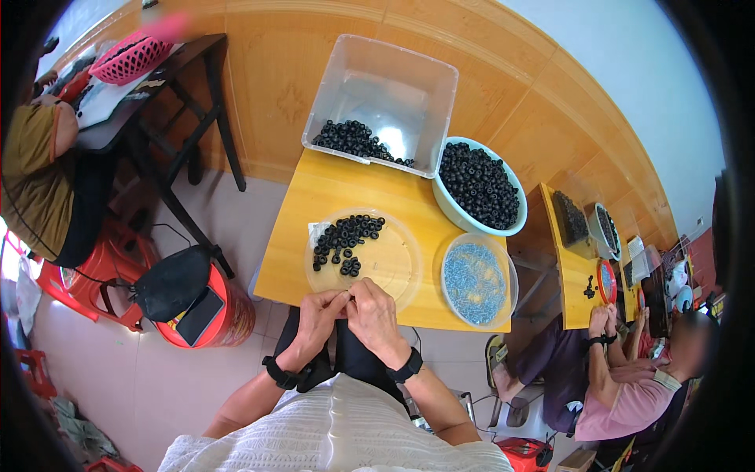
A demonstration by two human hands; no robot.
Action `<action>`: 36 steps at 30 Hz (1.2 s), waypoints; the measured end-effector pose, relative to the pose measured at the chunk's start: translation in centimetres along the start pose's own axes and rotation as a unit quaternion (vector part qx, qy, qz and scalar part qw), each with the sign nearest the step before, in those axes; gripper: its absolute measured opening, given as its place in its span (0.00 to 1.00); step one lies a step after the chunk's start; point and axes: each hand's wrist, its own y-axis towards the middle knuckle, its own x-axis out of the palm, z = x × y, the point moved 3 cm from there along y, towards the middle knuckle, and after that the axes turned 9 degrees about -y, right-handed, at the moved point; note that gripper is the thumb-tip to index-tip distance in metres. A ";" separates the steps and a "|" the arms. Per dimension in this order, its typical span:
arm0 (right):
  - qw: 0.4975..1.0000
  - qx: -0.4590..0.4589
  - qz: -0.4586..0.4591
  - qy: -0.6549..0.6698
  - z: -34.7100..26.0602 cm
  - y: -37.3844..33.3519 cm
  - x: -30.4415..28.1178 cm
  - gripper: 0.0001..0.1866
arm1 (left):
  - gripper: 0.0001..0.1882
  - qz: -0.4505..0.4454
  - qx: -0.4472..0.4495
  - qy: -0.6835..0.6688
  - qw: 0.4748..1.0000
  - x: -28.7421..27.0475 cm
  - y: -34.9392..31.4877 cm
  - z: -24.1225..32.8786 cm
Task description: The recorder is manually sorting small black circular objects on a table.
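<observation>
My left hand [318, 321] and my right hand [374, 315] meet just off the near edge of the yellow wooden table [283, 267]. Their fingers are pinched together, and whatever is between the fingertips is too small and hidden to make out. Right beyond them lies a round clear plastic tray [405, 259] with a loose pile of small black rings [343, 234] on its left side. To the right, a shallow round tub [511, 293] holds many thin bluish pins [473, 275].
A clear plastic bin [377, 67] at the back and a pale blue bowl [450, 211] beside it both hold black rings. On the left stands a red bucket [236, 315] with a phone [200, 316] on top. Co-workers sit at tables on both sides.
</observation>
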 end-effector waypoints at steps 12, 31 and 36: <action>0.971 0.035 0.113 -0.209 13.3 9.4 -9.0 0.10 | 0.21 -0.026 -0.037 -0.024 0.999 0.0 0.5 2.2; 0.994 0.047 -0.057 -0.081 11.1 8.4 2.5 0.12 | 0.16 0.017 -0.039 -0.074 0.996 -2.5 0.8 -0.7; 0.989 0.021 -0.082 -0.119 11.2 8.7 3.5 0.11 | 0.16 0.013 -0.038 -0.071 0.997 -2.4 0.5 -0.2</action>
